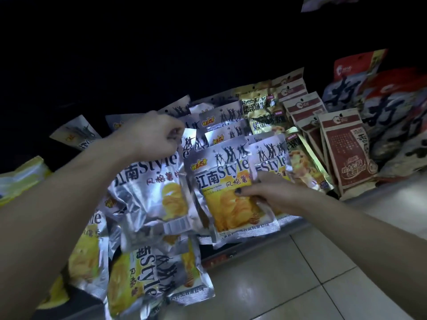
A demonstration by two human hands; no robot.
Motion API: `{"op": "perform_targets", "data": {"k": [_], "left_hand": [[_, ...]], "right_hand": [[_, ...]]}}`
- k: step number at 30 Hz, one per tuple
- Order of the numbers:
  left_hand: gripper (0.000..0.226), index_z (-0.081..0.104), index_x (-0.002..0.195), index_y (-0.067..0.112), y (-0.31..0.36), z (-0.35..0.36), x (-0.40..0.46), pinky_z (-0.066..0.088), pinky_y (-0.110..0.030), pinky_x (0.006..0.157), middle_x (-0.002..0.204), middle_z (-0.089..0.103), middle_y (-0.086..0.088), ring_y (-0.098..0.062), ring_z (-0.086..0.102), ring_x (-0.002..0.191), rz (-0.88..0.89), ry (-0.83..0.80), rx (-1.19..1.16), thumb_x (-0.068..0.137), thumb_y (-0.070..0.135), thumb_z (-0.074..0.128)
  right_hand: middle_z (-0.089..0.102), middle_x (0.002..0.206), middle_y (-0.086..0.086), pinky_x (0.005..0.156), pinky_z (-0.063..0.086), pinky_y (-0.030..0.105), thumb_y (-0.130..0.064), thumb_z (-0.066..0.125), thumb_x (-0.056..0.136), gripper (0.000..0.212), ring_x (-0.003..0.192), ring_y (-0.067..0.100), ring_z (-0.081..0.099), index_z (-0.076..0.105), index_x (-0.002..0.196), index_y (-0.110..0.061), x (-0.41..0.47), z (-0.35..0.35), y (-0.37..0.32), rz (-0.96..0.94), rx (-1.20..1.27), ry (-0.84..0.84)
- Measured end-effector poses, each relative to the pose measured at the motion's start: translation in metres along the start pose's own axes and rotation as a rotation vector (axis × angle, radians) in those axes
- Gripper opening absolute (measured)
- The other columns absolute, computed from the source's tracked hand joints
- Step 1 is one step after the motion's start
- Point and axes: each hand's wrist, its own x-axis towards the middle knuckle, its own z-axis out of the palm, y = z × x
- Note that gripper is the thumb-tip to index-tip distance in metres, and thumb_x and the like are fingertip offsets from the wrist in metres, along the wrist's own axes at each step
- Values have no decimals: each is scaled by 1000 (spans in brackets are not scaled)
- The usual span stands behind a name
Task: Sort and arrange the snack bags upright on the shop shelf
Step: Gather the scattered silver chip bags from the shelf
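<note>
Several silver chip bags with yellow crisps printed on them crowd a low shop shelf. My left hand (154,135) pinches the top edge of one silver bag (150,192), which hangs upright in front of the pile. My right hand (268,192) grips the front silver bags (231,195), thumb across the face of one and fingers behind a second bag (270,162). More silver bags (221,121) stand in rows behind. Other silver bags lie loose and tilted at the lower left (152,280).
Gold-edged snack bags (263,112) and dark red packets (346,148) stand to the right, then large red and white bags (388,102). The shelf's front edge (231,255) borders a tiled floor (300,280). Yellow bags (20,179) sit far left. The shelf's back is dark.
</note>
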Motion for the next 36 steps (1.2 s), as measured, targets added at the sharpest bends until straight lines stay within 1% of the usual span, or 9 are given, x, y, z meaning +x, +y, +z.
{"op": "perform_targets", "data": {"k": [3, 7, 12, 17, 19, 23, 28, 31, 36], "left_hand": [[22, 43, 68, 16, -3, -4, -3, 35, -34, 56, 57, 45, -1, -22, 43, 56, 25, 41, 38, 88, 12, 52], [37, 43, 66, 18, 4, 16, -4, 36, -35, 61, 65, 48, -5, -24, 48, 63, -9, -100, 34, 98, 35, 40], [26, 47, 98, 30, 19, 47, -5, 44, -31, 68, 94, 60, 4, -11, 56, 74, -42, -299, 23, 101, 56, 42], [37, 46, 132, 22, 30, 64, 11, 39, -32, 80, 129, 56, -6, -21, 49, 100, -62, -411, 87, 101, 41, 51], [45, 42, 144, 23, 28, 72, 20, 42, -35, 89, 146, 50, -9, -26, 52, 118, -83, -423, 68, 103, 40, 48], [55, 26, 158, 31, 16, 91, 29, 34, -44, 114, 164, 30, -9, -32, 38, 145, -162, -462, -21, 106, 40, 42], [65, 24, 159, 25, 7, 102, 31, 48, -42, 103, 154, 45, -15, -34, 54, 127, -270, -393, -50, 102, 39, 52], [41, 46, 140, 19, 7, 99, 33, 51, -39, 86, 131, 62, -14, -29, 61, 102, -265, -273, -22, 102, 35, 50], [24, 60, 117, 18, 2, 86, 36, 49, -36, 78, 118, 65, -12, -29, 57, 92, -284, -172, 105, 102, 31, 48]], "right_hand": [[59, 81, 8, 67, 56, 39, -35, 79, 86, 37, 69, 19, 61, 52, 90, -10, 5, 26, 8, 13, -42, 140], [66, 91, 8, 84, 58, 41, -39, 79, 85, 35, 92, 28, 70, 56, 90, -13, 12, 51, 11, 37, -133, 177], [64, 77, 0, 65, 52, 28, -44, 69, 93, 32, 71, 13, 63, 60, 100, -14, 11, 57, 9, 18, -380, 199], [63, 110, 13, 67, 45, 29, -39, 65, 96, 94, 74, 11, 58, -1, 160, -17, 16, 78, 18, 29, -409, 314], [64, 117, 14, 74, 48, 29, -31, 67, 96, 99, 76, 13, 61, -8, 160, -21, 14, 81, 20, -15, -308, 344], [63, 105, 2, 86, 56, 37, -20, 68, 96, 79, 91, 22, 65, 18, 156, -14, 16, 84, 25, -65, -230, 347], [62, 130, 2, 96, 55, 37, -23, 71, 93, 66, 111, 21, 64, 34, 148, -19, 20, 79, 33, -113, -167, 306], [53, 145, 0, 97, 55, 39, -29, 72, 90, 77, 122, 20, 59, 28, 153, -20, 21, 78, 38, -138, -137, 311], [62, 84, -2, 58, 51, 19, -22, 74, 92, 27, 73, 12, 60, 55, 111, -16, 22, 74, 46, -99, -59, 454]]}}
